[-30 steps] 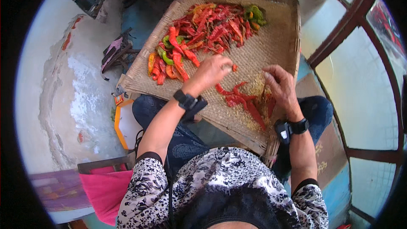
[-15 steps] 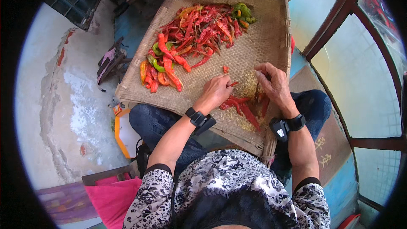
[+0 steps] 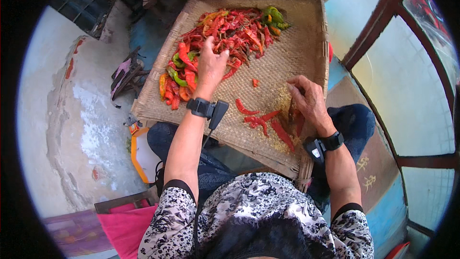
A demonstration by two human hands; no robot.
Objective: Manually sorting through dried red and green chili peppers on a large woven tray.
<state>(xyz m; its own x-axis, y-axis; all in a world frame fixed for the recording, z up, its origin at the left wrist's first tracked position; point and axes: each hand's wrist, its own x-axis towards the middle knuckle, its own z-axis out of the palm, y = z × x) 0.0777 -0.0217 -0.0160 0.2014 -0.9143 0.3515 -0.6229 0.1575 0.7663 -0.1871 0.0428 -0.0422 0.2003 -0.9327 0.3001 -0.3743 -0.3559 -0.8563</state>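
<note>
A square woven tray (image 3: 306, 33) rests across my lap. My left hand (image 3: 211, 67) reaches over its heap of red chili peppers (image 3: 235, 31), thumb and forefinger apart at the heap's near side; I see nothing held. Over the tray's right side, my right hand (image 3: 309, 100) has its fingers curled in, and whatever they may hold is hidden. Below it lie split red chili pieces (image 3: 281, 134) among pale seeds (image 3: 282, 97). A curved red piece (image 3: 245, 107) lies left of them, and a small red bit (image 3: 255, 82) sits mid-tray.
Green peppers (image 3: 273, 15) sit at the heap's far right, and a green chili (image 3: 178, 77) lies among the red ones at the left. A framed glass partition (image 3: 402, 81) stands to the right, a worn plaster wall (image 3: 91, 115) to the left. Pink cloth (image 3: 127, 228) lies at lower left.
My left hand has moved away from the split pieces, forward and left to the heap, and its fingers have parted. A curved red piece now lies where it was. My right hand has barely moved.
</note>
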